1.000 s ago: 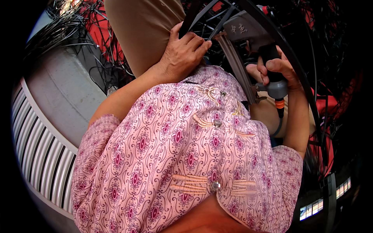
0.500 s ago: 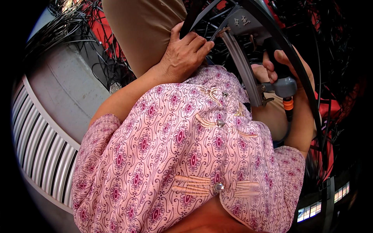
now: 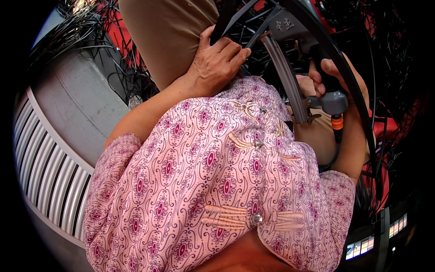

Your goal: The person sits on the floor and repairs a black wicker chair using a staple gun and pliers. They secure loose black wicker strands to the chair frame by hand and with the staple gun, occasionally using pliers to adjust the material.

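My right hand is closed round the black grip of an air-powered staple or nail gun. Its long grey magazine slants up to the left, and an orange-collared hose fitting hangs below the handle. The palm is partly hidden behind a black curved strip, which arcs from the top down the right side in front of the tool. Over my raised knee, my left hand has its fingers bent round a black curved piece. Whether that piece joins the strip cannot be seen.
Tangled black strips are heaped at the upper left and far right, with red material showing between them. A grey metal surface and a slatted light-grey panel lie on the left. My trouser leg rises at upper middle.
The gun has shifted very slightly to the right with my right hand. My left hand keeps the same hold.
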`<state>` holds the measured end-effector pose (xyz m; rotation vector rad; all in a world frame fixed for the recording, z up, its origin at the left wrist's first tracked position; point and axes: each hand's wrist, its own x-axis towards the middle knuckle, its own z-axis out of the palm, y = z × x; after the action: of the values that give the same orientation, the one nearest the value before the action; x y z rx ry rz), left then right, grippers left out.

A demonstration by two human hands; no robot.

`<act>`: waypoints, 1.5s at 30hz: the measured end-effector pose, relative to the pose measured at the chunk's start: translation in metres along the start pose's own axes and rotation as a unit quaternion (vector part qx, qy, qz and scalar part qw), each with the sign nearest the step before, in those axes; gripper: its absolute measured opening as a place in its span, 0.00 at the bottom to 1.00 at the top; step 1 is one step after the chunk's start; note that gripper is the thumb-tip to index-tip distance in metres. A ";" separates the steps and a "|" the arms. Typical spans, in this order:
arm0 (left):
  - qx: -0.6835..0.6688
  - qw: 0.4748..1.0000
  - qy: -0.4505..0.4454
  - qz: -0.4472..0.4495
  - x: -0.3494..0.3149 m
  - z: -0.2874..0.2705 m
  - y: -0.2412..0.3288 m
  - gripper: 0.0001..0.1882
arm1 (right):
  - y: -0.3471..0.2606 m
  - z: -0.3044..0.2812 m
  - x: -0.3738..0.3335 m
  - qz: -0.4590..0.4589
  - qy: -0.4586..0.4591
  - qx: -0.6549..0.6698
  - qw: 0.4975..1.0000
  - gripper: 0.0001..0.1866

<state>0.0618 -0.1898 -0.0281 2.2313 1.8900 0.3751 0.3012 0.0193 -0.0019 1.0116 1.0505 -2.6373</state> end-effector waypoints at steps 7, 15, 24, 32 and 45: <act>0.007 1.000 -0.009 -0.004 -0.002 -0.001 0.000 0.23 | 0.000 0.003 -0.002 0.002 0.006 0.005 1.000 0.21; 0.024 0.999 -0.023 -0.014 0.000 -0.003 0.003 0.21 | 0.002 -0.002 -0.002 -0.010 -0.018 0.032 0.999 0.19; 0.028 0.999 -0.039 -0.013 0.004 -0.002 0.002 0.14 | 0.003 0.000 0.002 -0.021 -0.010 0.008 1.000 0.16; 0.049 0.996 -0.077 -0.007 0.005 -0.002 0.000 0.22 | 0.006 0.005 0.006 -0.028 0.011 -0.021 0.999 0.24; 0.127 0.982 -0.141 -0.006 0.004 0.000 0.004 0.27 | 0.011 0.006 0.005 -0.038 0.021 -0.017 0.999 0.20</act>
<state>0.0662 -0.1865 -0.0268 2.2768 1.8846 -0.1872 0.2978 0.0078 -0.0079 1.0456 1.1617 -2.6576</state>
